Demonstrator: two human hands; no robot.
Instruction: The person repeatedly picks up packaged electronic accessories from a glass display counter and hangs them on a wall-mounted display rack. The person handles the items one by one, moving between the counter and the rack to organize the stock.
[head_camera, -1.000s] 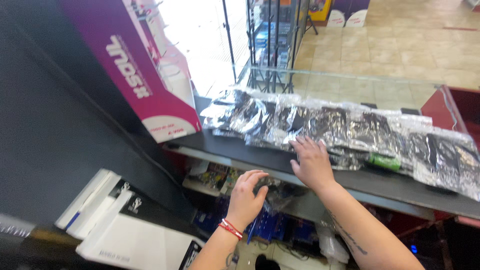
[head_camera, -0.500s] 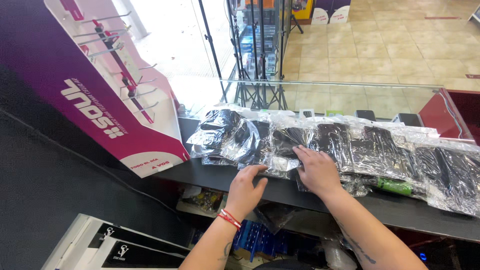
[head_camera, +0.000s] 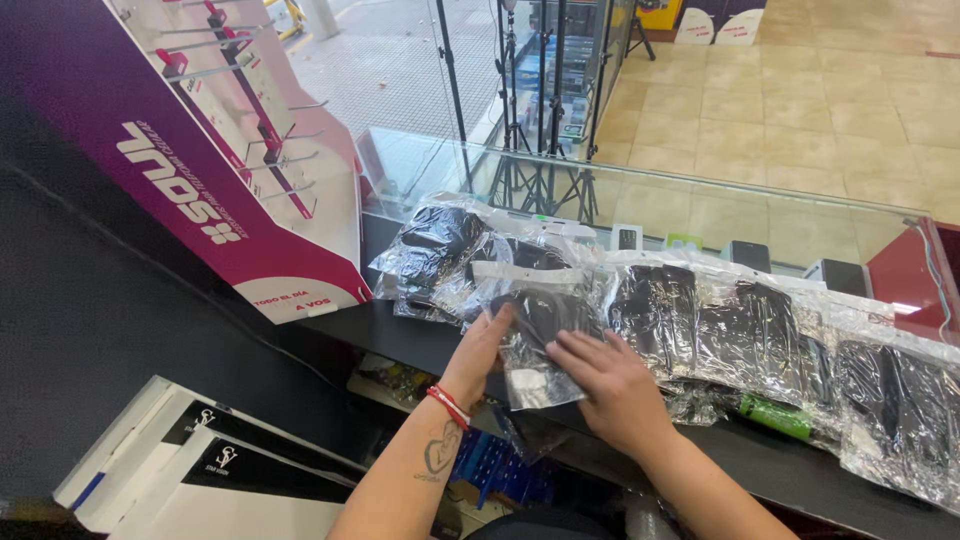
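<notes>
We note both hands on one clear crinkled plastic packet with a dark item inside (head_camera: 535, 335), which lies at the near edge of the dark counter shelf (head_camera: 800, 470), in front of a row of similar clear packets (head_camera: 740, 330); left hand (head_camera: 478, 352) pinches the packet's left edge, fingers together; right hand (head_camera: 612, 385) rests on its right side, fingers slightly spread; we judge the step as lifting or placing this packet; the next move calls for a steady two-handed hold clear of the purple-and-white display stand (head_camera: 200, 180).
</notes>
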